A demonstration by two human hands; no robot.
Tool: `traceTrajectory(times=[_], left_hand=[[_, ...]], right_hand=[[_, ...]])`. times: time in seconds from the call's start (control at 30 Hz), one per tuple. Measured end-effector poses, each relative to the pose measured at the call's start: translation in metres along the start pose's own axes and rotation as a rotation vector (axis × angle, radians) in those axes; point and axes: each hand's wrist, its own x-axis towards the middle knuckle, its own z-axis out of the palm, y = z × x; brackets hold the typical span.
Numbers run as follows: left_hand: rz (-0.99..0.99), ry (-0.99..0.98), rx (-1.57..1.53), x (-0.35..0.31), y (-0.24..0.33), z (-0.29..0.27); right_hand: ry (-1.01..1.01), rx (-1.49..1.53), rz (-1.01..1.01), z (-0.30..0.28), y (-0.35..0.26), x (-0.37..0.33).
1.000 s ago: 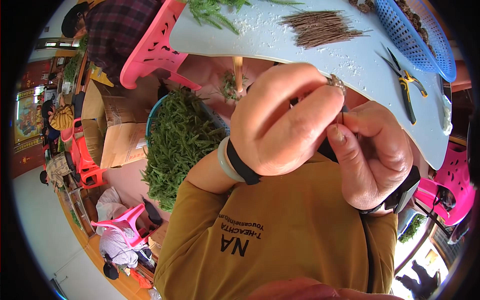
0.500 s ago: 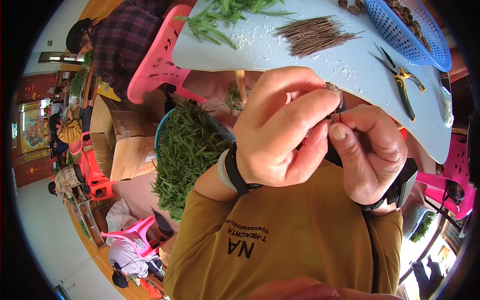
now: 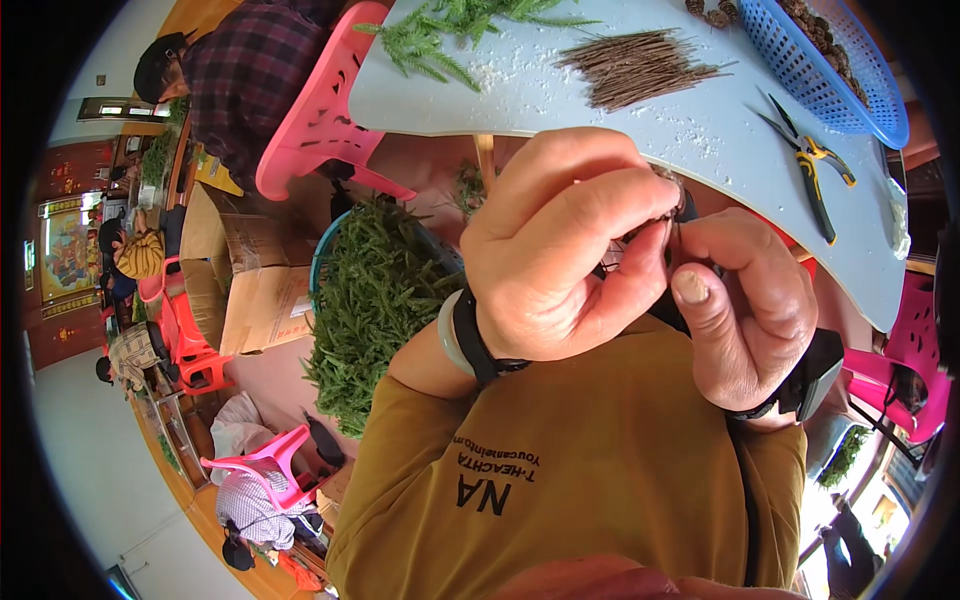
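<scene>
My left hand [image 3: 565, 255] is closed, its thumb and fingers pinching a small brown piece [image 3: 664, 174]. Most of that piece is hidden by the fingers, so its kind is unclear. Close against it on the right is my right hand [image 3: 750, 310], index finger bent toward the piece and thumb standing apart from that finger. Both hands are raised in front of my chest, by the near edge of the pale table [image 3: 450, 110]. Beyond them on the tabletop lies a bundle of thin brown sticks [image 3: 640, 68].
Pliers [image 3: 815, 170] with yellow-black handles lie right, below a blue basket [image 3: 880, 95] of pine cones. Loose cones [image 3: 712, 12] and green sprigs [image 3: 430, 50] lie farther back. Left are a tub of greenery [image 3: 370, 310], a cardboard box [image 3: 260, 290] and a seated person [image 3: 255, 80].
My right thumb has come away from the index finger, where the two were pinched together at the piece. My left hand keeps its grip and has barely shifted.
</scene>
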Motion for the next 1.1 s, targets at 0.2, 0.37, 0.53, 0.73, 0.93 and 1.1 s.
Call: traceTrajectory(times=[0.2, 0.37, 0.53, 0.73, 0.93, 1.1], left_hand=[[-0.058, 0.038, -0.018, 0.0, 0.003, 0.0], [0.1, -0.084, 0.011, -0.002, -0.01, -0.003], [0.09, -0.056, 0.037, -0.004, -0.01, 0.0], [0.083, -0.042, 0.029, -0.002, -0.011, -0.003], [0.077, 0.005, -0.005, 0.001, -0.004, 0.003], [0.048, 0.107, -0.058, -0.002, -0.001, 0.012]], right_hand=[[-0.066, -0.073, -0.055, 0.0, 0.003, 0.0], [0.018, -0.26, -0.179, 0.001, 0.002, 0.001], [-0.043, -0.517, -0.489, -0.015, 0.007, 0.005], [-0.108, -0.573, -0.633, -0.012, 0.005, 0.004], [-0.098, -0.585, -0.647, -0.012, 0.002, 0.002], [-0.142, -0.546, -0.665, -0.015, 0.002, 0.004]])
